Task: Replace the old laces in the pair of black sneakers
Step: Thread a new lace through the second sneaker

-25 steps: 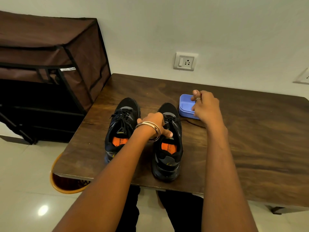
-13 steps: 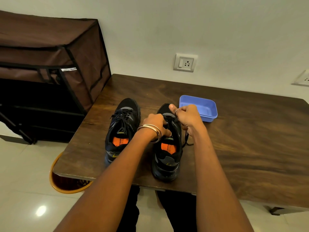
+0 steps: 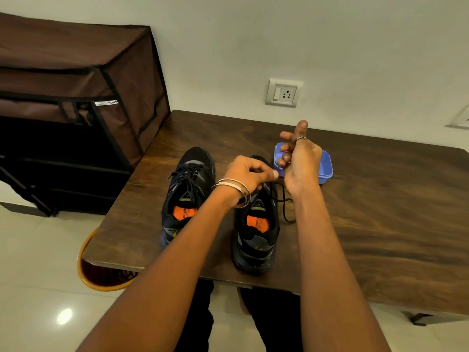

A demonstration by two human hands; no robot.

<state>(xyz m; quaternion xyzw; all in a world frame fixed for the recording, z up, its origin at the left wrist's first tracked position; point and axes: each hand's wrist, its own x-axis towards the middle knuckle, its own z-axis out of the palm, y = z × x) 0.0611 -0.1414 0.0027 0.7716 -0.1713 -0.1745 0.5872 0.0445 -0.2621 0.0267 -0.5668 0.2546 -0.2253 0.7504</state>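
Note:
Two black sneakers with orange insoles stand side by side on the wooden table [image 3: 380, 224]. The left sneaker [image 3: 187, 194] is fully laced. My left hand [image 3: 247, 175], with bangles at the wrist, grips the lacing area of the right sneaker [image 3: 256, 235]. My right hand [image 3: 298, 161] is raised just beyond that shoe, index finger straight up and lower fingers curled. A loose black lace [image 3: 285, 212] runs from under its palm and trails onto the table right of the shoe.
A blue plastic box [image 3: 326, 168] sits behind my right hand. A brown fabric shoe rack [image 3: 76, 97] stands to the left. An orange-rimmed bin [image 3: 83, 270] is on the floor under the table's left corner. A wall socket [image 3: 283, 93] is behind the table.
My right hand went from the blue box to the right sneaker's laces, then rose with the lace trailing. My left hand stayed on that sneaker.

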